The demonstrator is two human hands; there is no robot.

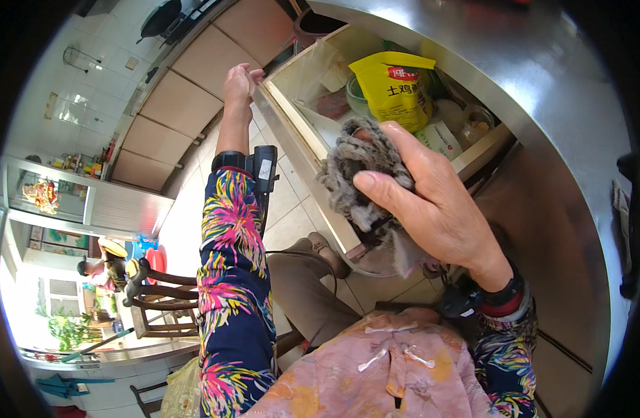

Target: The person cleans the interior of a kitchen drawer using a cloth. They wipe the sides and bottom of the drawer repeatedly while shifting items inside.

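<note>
My right hand [435, 209] grips a bunched grey fluffy cloth [362, 172] above the near edge of a pulled-out drawer [341, 227]. At the drawer's left front corner is my left hand [241, 86], its fingers near the outer face; whether they touch it I cannot tell. Inside the drawer stand a yellow food packet [395, 94] bearing writing, a green-rimmed container [357, 96] partly behind it, a small glass jar [478, 123] and a white packet [440, 138].
A steel counter [550, 99] curves above and right of the drawer. Cupboard doors [184, 99] line the far side over a tiled floor [294, 209]. A wooden chair [163, 329] stands at the left. My knee and shoe are below the drawer front.
</note>
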